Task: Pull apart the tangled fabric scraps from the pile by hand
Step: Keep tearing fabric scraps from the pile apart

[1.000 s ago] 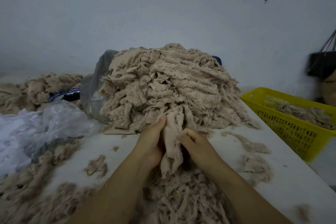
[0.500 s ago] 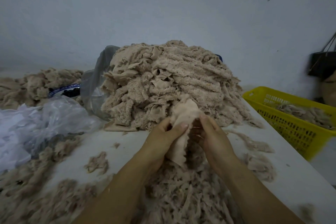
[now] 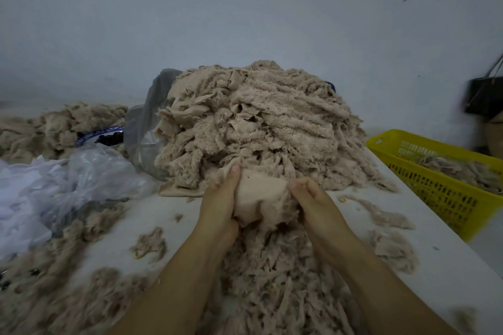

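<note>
A big heap of tangled beige fleece scraps (image 3: 261,122) rises at the middle of the white table (image 3: 449,261). At its front foot a smooth beige scrap (image 3: 261,196) is stretched between my two hands. My left hand (image 3: 220,198) pinches its left edge, thumb on top. My right hand (image 3: 313,201) grips its right edge with curled fingers. Below my wrists lies a low mound of shredded strips (image 3: 272,280).
A yellow plastic basket (image 3: 441,193) with some scraps stands at the right, off the table edge. Crumpled clear plastic bags (image 3: 68,185) lie at the left, with another scrap heap (image 3: 54,128) behind. Loose tufts (image 3: 149,243) dot the table. A wall rises close behind.
My hands have moved apart, spreading the scrap wide between them. It hung bunched and narrow before. The view has shifted slightly.
</note>
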The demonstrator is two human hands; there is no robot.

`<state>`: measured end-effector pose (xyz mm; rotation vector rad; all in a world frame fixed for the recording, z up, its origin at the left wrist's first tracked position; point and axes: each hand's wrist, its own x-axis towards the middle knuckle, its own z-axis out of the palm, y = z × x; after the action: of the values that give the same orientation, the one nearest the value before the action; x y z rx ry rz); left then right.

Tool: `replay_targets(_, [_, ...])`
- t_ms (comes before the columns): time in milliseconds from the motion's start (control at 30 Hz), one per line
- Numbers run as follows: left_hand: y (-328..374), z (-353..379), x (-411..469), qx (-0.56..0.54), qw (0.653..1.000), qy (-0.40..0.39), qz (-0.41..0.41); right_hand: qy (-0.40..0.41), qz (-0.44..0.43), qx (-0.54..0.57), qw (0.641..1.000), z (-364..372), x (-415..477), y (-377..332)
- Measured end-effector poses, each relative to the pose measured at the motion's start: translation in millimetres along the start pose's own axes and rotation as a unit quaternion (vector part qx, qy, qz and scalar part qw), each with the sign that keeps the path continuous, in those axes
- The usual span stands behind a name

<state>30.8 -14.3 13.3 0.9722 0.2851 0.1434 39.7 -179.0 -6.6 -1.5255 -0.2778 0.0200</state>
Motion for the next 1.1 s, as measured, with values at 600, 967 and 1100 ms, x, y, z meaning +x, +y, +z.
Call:
replay_targets(600, [2, -1, -7, 0.054, 0.997, -0.049, 0.011, 0.167, 0.006, -0.212, 0.963, -24, 11, 5])
replay_targets(967, [-1, -3, -5, -0.065, 0.996, -0.062, -0.006, 0.219, -0.015, -0.224, 0.949, -18, 15, 10])
replay_targets(1100, [12, -15, -2, -0.15, 0.986, -0.073, 0.005, 0.339, 0.052, -0.135, 0.93, -46, 21, 6])
